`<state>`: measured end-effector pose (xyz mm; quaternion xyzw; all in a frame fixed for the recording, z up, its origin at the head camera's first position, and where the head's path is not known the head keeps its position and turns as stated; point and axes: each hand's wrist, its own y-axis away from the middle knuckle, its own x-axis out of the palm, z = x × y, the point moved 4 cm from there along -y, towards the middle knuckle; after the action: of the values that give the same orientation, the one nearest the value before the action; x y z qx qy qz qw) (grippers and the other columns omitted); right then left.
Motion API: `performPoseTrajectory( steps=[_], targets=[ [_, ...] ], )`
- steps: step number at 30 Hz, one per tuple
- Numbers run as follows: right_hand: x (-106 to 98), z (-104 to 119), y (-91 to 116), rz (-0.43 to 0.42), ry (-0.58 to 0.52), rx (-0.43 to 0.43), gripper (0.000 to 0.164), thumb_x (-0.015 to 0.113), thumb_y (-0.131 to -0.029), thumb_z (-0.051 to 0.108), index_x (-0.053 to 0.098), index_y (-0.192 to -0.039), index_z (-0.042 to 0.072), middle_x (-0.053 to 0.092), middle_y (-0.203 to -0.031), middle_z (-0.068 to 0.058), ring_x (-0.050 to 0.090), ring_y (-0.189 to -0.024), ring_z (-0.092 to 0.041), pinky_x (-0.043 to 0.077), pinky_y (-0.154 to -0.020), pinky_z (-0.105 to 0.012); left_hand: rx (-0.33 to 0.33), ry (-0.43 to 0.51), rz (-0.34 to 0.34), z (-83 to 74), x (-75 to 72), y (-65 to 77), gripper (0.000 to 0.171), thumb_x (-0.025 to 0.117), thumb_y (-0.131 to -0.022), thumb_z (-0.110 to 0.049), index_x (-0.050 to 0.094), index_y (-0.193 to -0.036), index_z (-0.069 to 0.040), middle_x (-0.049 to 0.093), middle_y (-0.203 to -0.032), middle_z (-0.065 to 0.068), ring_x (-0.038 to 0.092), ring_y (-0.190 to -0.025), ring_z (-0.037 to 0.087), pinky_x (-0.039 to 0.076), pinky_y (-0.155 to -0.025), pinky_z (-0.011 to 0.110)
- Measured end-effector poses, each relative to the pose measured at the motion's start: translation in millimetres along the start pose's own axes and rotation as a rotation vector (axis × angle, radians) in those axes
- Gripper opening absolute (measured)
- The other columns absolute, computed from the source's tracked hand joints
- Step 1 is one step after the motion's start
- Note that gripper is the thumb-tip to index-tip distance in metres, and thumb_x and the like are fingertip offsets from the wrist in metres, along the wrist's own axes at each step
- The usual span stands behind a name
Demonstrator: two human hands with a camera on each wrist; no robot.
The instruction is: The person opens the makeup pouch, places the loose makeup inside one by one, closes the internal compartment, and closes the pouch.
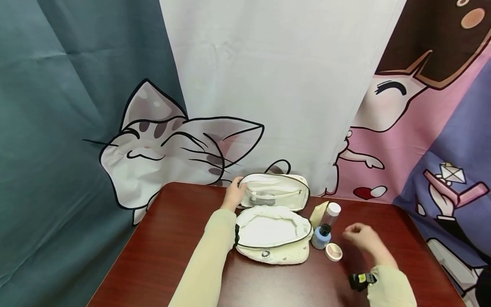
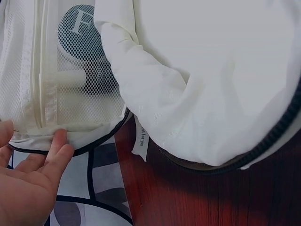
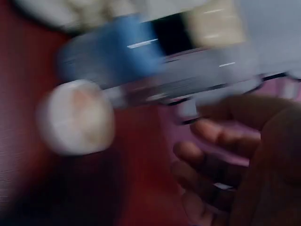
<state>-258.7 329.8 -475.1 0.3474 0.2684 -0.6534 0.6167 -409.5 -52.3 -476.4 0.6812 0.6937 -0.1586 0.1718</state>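
Observation:
A cream cosmetic bag lies unzipped on the table, its lid raised at the back. My left hand grips the lid's left edge, fingers against the rim beside the dark zipper. Behind the lid's mesh pocket show a round dark case and a pale tube. My right hand is over the table, fingers loosely curled and holding nothing. Nearest to it are a round tri-colour compact, a blue bottle with a black cap and a clear bottle with a white cap.
A beige tube stands between the bag and the clear bottle. The dark red wooden table ends at a printed cartoon curtain behind. A white ribbon tag hangs by the bag's hinge side.

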Motion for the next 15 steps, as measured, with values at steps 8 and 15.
performPoseTrajectory(
  steps=[8,15],
  targets=[
    [61,-25,5,0.104,-0.096,-0.088,0.053,0.083,-0.065,0.011,0.055,-0.104,-0.011,0.060,-0.091,-0.015,0.053,-0.085,-0.025,0.043,-0.071,-0.031,-0.012,-0.009,0.002,2.3,-0.1,1.8,0.036,0.047,-0.098,-0.023,0.046,-0.133,-0.015,0.051,-0.130,0.016,0.051,-0.112,0.034,0.042,-0.088,0.048],
    [68,-31,7,0.036,-0.004,-0.029,0.053,0.084,-0.059,0.015,0.059,-0.101,-0.006,0.050,-0.089,-0.016,0.044,-0.086,-0.028,0.039,-0.069,-0.034,-0.030,0.036,0.058,5.6,1.0,3.4,0.042,0.043,-0.099,-0.026,0.038,-0.140,-0.017,0.044,-0.137,0.017,0.045,-0.120,0.036,0.038,-0.093,0.050]
  ],
)
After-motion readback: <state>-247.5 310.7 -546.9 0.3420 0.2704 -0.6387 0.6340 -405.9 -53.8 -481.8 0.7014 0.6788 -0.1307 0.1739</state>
